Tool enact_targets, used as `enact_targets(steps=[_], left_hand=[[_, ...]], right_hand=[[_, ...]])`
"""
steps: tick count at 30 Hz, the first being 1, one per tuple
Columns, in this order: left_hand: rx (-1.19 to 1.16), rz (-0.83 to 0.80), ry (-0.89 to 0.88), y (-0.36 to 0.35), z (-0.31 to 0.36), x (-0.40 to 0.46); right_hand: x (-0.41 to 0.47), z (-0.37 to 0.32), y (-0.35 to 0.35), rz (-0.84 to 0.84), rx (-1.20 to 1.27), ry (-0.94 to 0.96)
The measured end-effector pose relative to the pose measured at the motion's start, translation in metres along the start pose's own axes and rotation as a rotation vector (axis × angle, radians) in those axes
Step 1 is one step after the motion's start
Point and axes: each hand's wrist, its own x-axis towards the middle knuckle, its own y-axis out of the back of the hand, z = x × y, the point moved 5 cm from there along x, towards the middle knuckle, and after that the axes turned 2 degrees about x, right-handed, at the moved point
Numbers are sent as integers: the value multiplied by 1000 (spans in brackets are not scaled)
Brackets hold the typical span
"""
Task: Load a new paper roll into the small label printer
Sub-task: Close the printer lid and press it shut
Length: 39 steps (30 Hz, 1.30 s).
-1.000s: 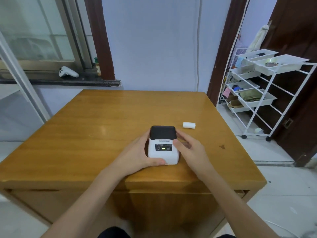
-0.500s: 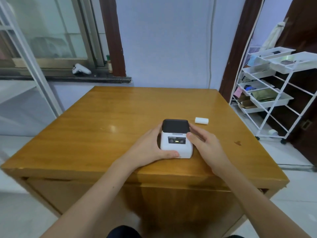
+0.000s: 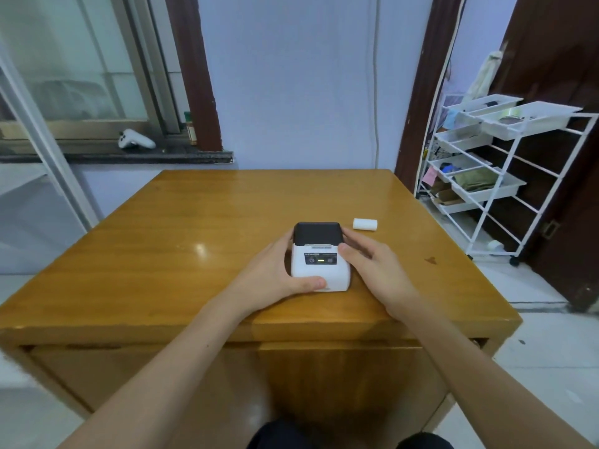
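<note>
Left grip: the left hand (image 3: 275, 273) wraps the printer (image 3: 320, 257) from its left side, thumb laid across the lower front edge, fingers out of sight behind the body; it is closed on the casing and steadying it.
Right grip: the right hand (image 3: 372, 267) presses against the printer's right side, thumb near the panel, fingers curled toward the dark lid (image 3: 317, 233); whether they have hooked a latch cannot be told.
Change: over the last second both hands have kept the same hold, and the view has drifted closer; the lid is shut as before. The small lamp on the panel reads greenish now, as it did a second ago.
Meaning: the job looks stuck at its opening step. The cover must come up before any paper goes in.
Roll: the roll (image 3: 365, 224) lies on its side on the bench (image 3: 162, 254), beyond and to the right of the printer, apart from both hands and untouched.
Materials: printer a rounded white plastic block with a matte black cap; roll a short plain white cylinder, likely to wander if nudged; bench glossy varnished wood, catching a bright glare spot left of the hands.
</note>
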Motion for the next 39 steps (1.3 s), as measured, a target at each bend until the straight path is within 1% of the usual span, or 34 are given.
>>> enact_targets(steps=[7, 16, 39], left_hand=[[-29, -8, 1, -3, -3, 1], [-12, -3, 21, -1, -3, 0], [12, 3, 3, -2, -2, 1]], right_hand=[[-1, -2, 0, 1, -28, -5], [0, 0, -1, -8, -9, 6], [-2, -2, -2, -39, -12, 9]])
